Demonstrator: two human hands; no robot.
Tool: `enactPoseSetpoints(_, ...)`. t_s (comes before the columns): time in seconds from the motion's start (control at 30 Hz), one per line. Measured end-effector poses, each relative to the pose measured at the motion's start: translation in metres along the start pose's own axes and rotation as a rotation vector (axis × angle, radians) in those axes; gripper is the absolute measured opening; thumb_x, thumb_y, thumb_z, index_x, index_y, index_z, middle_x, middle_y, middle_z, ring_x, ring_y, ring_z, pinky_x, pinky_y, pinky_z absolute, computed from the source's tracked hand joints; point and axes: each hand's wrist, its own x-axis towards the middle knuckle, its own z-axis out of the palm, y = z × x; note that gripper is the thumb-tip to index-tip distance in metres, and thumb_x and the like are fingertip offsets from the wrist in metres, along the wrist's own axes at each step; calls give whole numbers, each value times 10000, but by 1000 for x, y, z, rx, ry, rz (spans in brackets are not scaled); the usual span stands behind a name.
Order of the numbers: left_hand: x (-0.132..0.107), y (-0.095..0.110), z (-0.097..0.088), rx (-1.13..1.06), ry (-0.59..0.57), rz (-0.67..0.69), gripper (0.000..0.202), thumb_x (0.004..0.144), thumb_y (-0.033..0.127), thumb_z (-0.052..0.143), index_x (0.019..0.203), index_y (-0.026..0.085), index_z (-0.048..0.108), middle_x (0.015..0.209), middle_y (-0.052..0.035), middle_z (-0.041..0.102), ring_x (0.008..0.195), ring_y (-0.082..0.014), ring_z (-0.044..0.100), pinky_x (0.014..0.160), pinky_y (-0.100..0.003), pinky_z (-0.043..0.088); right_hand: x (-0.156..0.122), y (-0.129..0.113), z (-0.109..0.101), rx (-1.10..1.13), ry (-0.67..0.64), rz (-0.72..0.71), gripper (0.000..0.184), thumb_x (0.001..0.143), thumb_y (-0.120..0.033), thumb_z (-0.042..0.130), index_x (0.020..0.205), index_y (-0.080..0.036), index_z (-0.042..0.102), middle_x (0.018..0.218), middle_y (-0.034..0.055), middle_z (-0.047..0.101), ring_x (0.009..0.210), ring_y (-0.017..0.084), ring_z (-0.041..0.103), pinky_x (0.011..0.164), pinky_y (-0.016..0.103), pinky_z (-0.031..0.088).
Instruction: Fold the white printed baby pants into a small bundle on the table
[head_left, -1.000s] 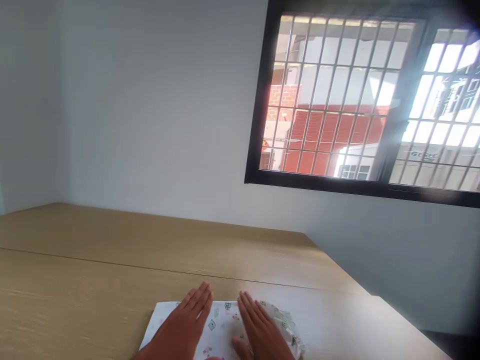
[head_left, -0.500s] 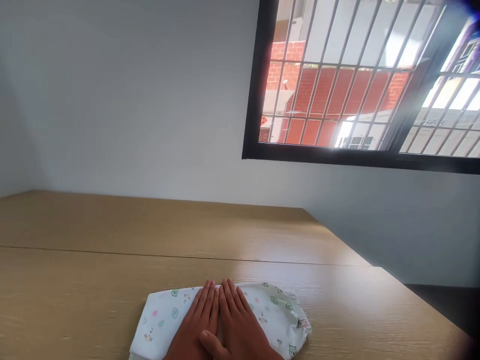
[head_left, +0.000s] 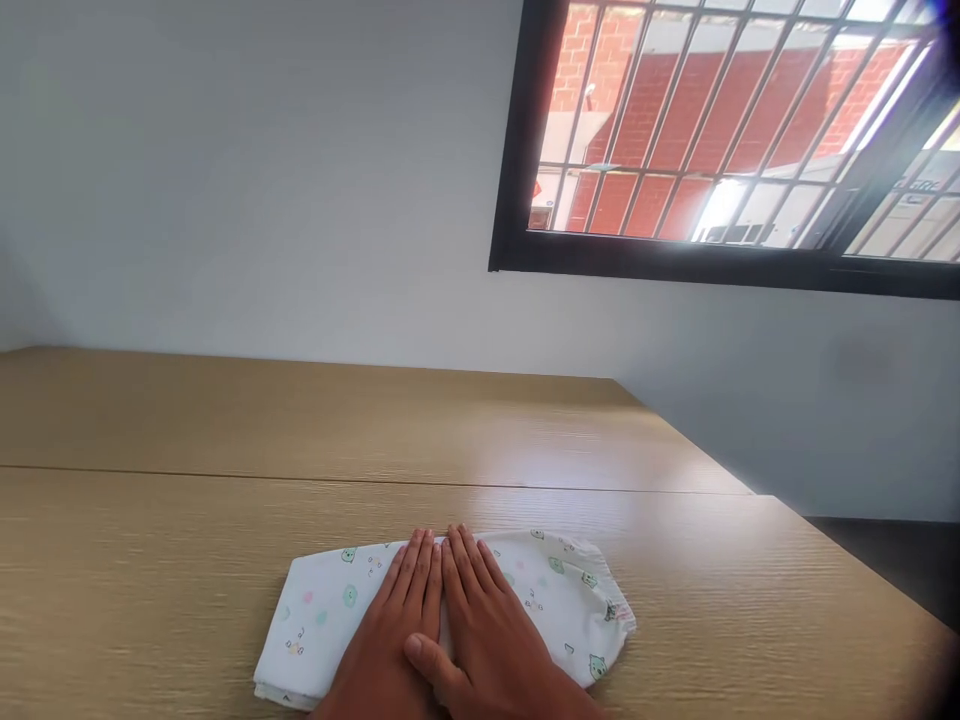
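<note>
1. The patterned white cloth [head_left: 551,605] lies folded on the wooden table [head_left: 165,560], whose flat top supports it.
2. The left hand [head_left: 394,640] and right hand [head_left: 495,645] rest palm-down across the cloth's middle, fingers extended, gripping nothing; this broad contact apparently presses it flat.

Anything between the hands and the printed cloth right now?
Nothing visible. The left hand and right hand lie flat on the printed cloth, fingers pointing away from the wearer. The right thumb crosses over the left hand, not under it.
</note>
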Motion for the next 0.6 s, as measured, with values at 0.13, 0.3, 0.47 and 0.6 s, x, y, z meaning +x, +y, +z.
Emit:
enactPoseSetpoints(0.13, 2, 0, -3, 17, 45, 13, 915, 793, 317, 479, 1563, 12, 90, 1535, -202, 375, 1420, -298, 351, 1106, -413, 349, -2, -7, -6, -23, -31, 24, 852, 974, -679, 294, 1567, -119, 51, 1626, 97, -18, 1514, 270, -33, 1256, 469, 56)
enactPoseSetpoints(0.3, 2, 4, -2, 25, 110, -40, 865, 828, 351, 466, 1559, 28, 134, 1529, -182, 385, 1430, -282, 313, 1142, -393, 251, 0, -15, -4, -21, -35, 85, 827, 986, -638, 303, 1568, -97, 73, 1625, 116, -7, 1511, 287, -43, 1250, 502, 48)
enactPoseSetpoints(0.47, 1, 14, 0, 54, 129, -111, 852, 834, 280, 459, 1570, 51, 95, 1523, -186, 383, 1431, -301, 304, 1165, -416, 181, -2, -21, -3, 22, 19, 88, 847, 969, -676, 309, 1574, -125, 92, 1632, 100, 17, 1510, 289, -57, 1249, 503, 42)
enactPoseSetpoints(0.6, 2, 21, -2, 5, 44, -155, 956, 832, 491, 495, 1568, 38, 86, 1564, -224, 296, 1442, -373, 271, 1152, -485, 199, -4, -24, -10, 13, -5, 83, 873, 953, -662, 377, 1577, -121, 95, 1636, 102, 42, 1518, 286, -18, 1252, 504, 76)
